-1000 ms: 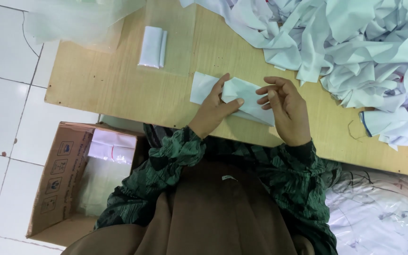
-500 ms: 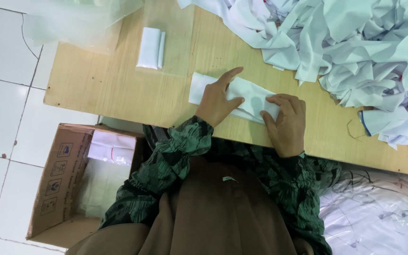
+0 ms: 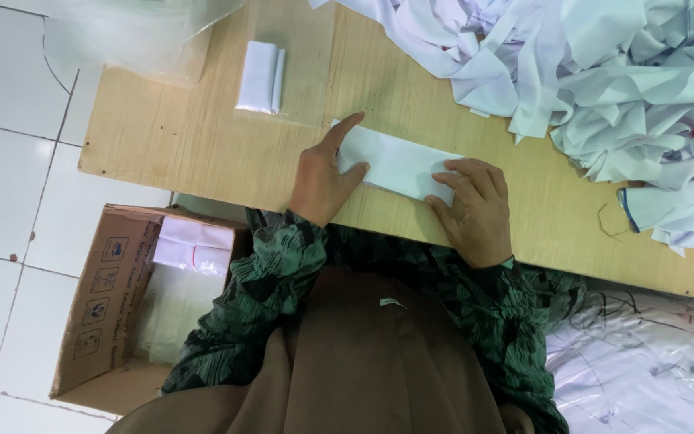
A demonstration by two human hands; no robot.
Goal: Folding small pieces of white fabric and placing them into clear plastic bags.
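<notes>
A folded white cloth (image 3: 395, 163) lies flat as a long strip near the front edge of the wooden table (image 3: 202, 137). My left hand (image 3: 321, 178) presses on its left end, with the index finger stretched along the far edge and the thumb on top. My right hand (image 3: 472, 207) holds the right end, fingers on top and thumb at the near edge. Both sleeves are dark green and patterned.
A second small folded white piece (image 3: 260, 76) lies at the back left of the table beside clear plastic film (image 3: 130, 36). A big heap of white fabric (image 3: 604, 72) fills the back right. An open cardboard box (image 3: 114, 297) stands on the tiled floor at left.
The cloth, held up and being folded a second ago, now lies flat. My hands have slid apart to its two ends and press it down.
</notes>
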